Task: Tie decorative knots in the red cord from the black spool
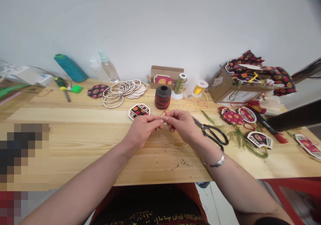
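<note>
Head view: both hands meet mid-worktop (pixel 82 128), fingertips nearly touching, each in a narrow pinch. Left hand (pixel 143 128) and right hand (pixel 185 125) look to share the red cord (pixel 165 113); a small loop shows just beyond the tips, a short red bit just below the left fingers. Cord seems to run far-to-near through the pinch; fingers hide most of it, so can't confirm axis or knot. Neither hand clearly nearer. Black cord spool (pixel 163 101) upright, just far of the pinch. Wood-framed octagonal ornament (pixel 137 111) far-left, just beyond left hand. Black-handled scissors (pixel 204 127) right, nearer right hand, long axis far-left to near-right, partly behind the forearm.
</note>
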